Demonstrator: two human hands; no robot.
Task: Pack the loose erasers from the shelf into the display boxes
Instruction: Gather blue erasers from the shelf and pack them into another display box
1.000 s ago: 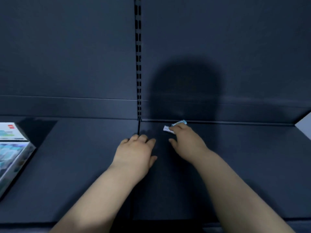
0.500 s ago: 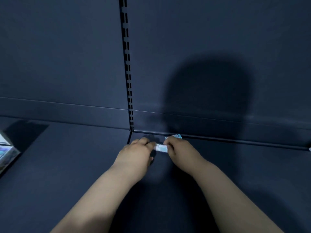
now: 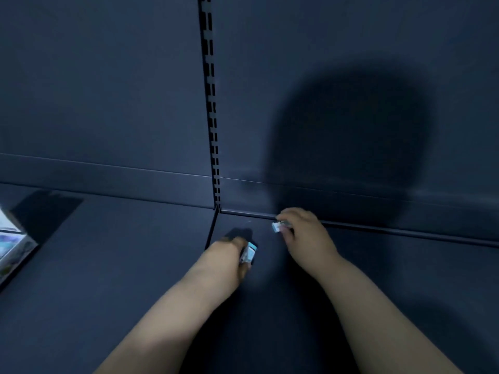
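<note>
1. left hand (image 3: 226, 256): fingers curled round the near eraser (image 3: 250, 252); its blue-and-white wrapper pokes out on the right; whether it is lifted off the shelf (image 3: 121, 265) i cannot tell.
2. right hand (image 3: 307, 234): fingertips pinch the far eraser (image 3: 278, 227); only its pale end shows past them; it sits just beside the shelf's back edge.
3. both erasers are right of the slotted strip (image 3: 212, 117), far middle of the shelf; the box (image 3: 13, 247) is at the left edge, well apart; only a corner shows, so its fill is unclear.
4. one eraser per hand probably saves a trip; a fingertip pinch suits a small piece tucked by the back edge, where a fuller grasp would not fit.
5. next, likely, a carry left to the box; the light pinch could let the wrapper slip.
</note>
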